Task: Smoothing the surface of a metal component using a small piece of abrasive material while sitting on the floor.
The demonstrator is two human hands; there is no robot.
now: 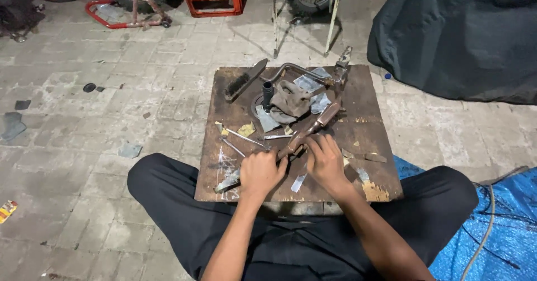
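Presently left hand [262, 173] clenches the near end of a rusty brown metal lever part [313, 125] on the worn wooden board [369, 118], right hand [325, 159] fingertips pressing just beside; steadying seems underway.

— Where is there room on the tabletop [369, 118]?

— Along the right edge and the far right corner the board is mostly bare.

— And the middle?

— Crowded: the rusty lever part [313, 125], a brown casting [291, 97] and grey paper scraps [267, 120] block it.

— Far left corner?

— A brush [244, 80] lies across it. Thin metal rods [241, 140] clutter the left edge.
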